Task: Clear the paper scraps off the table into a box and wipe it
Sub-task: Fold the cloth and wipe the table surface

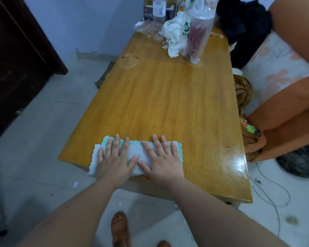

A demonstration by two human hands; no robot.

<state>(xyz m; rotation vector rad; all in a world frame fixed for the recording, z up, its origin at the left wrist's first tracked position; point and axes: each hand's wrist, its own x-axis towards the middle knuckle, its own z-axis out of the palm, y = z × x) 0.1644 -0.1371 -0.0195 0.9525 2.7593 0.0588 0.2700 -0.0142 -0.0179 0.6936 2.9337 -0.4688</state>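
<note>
Head view: folded cloth [135, 156] at the table's [168, 97] near edge toward its near-left corner, left hand [113, 157] and right hand [160, 158] pressing it flat with straight spread fingers; looks soft, light, bunches easily, so best pushed under flat palms.

Both hands [114, 157] lie side by side on the cloth [135, 157] at the table [168, 97] near edge
</note>
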